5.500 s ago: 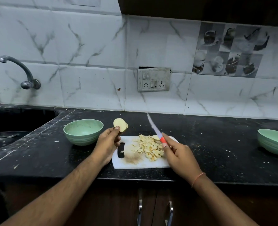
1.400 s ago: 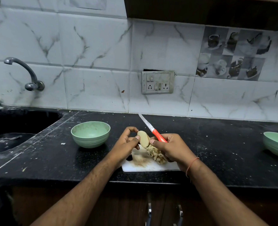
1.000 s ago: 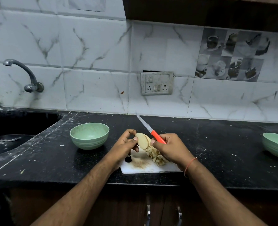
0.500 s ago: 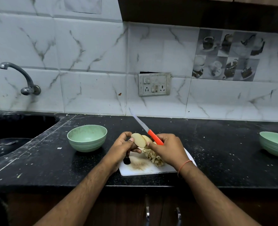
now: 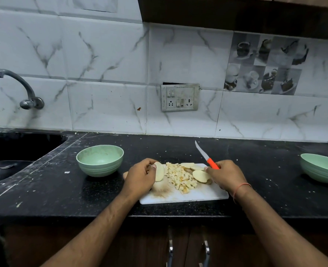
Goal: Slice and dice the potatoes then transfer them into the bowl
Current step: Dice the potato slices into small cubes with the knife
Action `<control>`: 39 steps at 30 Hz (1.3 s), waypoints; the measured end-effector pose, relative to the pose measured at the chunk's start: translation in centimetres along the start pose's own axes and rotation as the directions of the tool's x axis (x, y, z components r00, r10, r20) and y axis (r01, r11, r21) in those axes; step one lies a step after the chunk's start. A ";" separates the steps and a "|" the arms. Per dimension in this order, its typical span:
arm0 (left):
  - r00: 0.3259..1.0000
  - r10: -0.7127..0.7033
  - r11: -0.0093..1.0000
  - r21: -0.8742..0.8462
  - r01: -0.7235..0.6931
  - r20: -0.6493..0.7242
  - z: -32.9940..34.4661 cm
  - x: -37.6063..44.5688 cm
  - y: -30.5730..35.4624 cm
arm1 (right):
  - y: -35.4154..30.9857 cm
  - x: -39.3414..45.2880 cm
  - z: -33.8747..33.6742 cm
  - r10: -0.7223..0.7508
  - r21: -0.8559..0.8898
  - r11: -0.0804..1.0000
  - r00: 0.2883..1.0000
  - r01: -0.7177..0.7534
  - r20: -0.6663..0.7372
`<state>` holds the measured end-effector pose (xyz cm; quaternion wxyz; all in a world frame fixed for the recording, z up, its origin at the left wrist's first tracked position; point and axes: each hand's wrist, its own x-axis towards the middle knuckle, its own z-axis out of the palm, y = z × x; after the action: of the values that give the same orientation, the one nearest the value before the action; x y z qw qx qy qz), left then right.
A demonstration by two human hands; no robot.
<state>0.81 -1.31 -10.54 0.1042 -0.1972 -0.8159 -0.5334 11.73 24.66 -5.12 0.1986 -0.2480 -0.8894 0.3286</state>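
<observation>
A white cutting board lies on the black desk, its near edge just short of the desk's front lip and its left end partly hidden under the left hand. That hand pinches one potato slice between thumb and fingers at the board's left side. The right hand is clenched around the orange handle of a knife, whose blade points up and away to the left, clear of the board. Just beside this hand lies a second potato slice, flat on the board, and at the board's far edge more slices overlap; their number is hard to tell. Between the two hands sits one heap of diced potato. Two green bowls stand on the desk: the near-left bowl just left of the board, and a second bowl well apart at the right edge of the view. Bare desk lies open between the board and the right bowl, and behind the board up to the tiled wall. At far left the desk drops into a dark sink under one tap.
</observation>
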 end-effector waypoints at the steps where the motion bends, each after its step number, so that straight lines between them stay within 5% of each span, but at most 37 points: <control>1: 1.000 0.017 0.997 0.069 -0.016 -0.005 0.0 0.0 -0.1 | 0.0 -0.2 -0.1 -0.021 0.018 1.000 1.000 0.021 -0.011; 7: 0.999 -0.001 0.982 0.191 0.011 -0.052 -0.4 0.0 0.3 | -1.6 -3.1 -0.9 -0.192 0.059 0.980 0.981 0.191 -0.002; 16: 0.983 -0.076 0.862 0.507 -0.019 0.166 -0.9 0.2 0.2 | -5.3 -9.3 0.4 -0.291 -0.194 0.923 0.934 0.332 0.209; 21: 0.937 -0.048 0.865 0.484 -0.134 0.345 -3.1 0.3 -1.2 | -6.4 -10.3 2.4 -0.317 -0.281 0.884 0.921 0.373 0.226; 39: 0.961 0.121 0.912 0.354 -0.206 0.247 -2.1 1.1 -3.5 | -9.6 -9.6 6.8 -0.292 -0.459 0.795 0.914 0.395 0.281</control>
<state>-1.76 -4.23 -12.17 0.0936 -0.2993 -0.8899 -0.3313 12.93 9.52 -5.20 0.0942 -0.0915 -0.9893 0.0641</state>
